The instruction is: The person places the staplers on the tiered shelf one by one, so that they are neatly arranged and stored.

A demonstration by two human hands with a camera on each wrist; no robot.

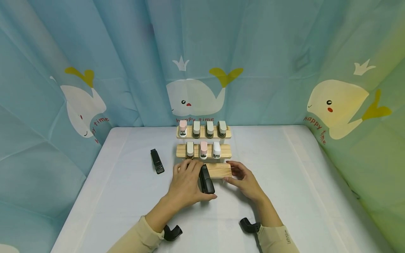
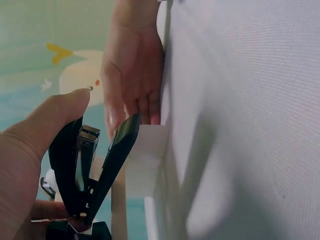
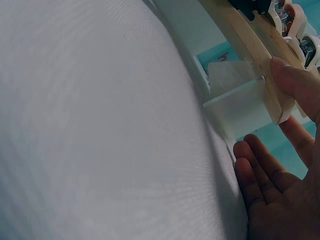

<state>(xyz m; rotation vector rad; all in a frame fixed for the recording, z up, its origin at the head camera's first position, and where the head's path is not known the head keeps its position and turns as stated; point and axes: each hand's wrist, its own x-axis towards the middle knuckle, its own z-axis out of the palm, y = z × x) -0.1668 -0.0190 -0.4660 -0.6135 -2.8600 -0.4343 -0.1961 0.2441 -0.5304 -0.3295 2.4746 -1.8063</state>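
In the head view my left hand [image 1: 186, 182] grips a black stapler [image 1: 207, 180] at the lowest wooden shelf [image 1: 221, 170] of a tiered stand. The left wrist view shows this stapler [image 2: 112, 150] with its arms spread apart and its metal magazine between them. Part of another black object [image 2: 75, 231] appears beneath it, its kind unclear. My right hand [image 1: 247, 180] pinches the right end of the lowest shelf; in the right wrist view the thumb lies on one side of the wood [image 3: 280, 102] and the index finger on the other.
Small pink, white and grey staplers stand on the middle shelf [image 1: 227, 151] and the top shelf [image 1: 229, 132]. Another black stapler [image 1: 157, 161] lies on the white table [image 1: 126, 200], left of the stand. A blue whale-print curtain [image 1: 269, 70] hangs behind.
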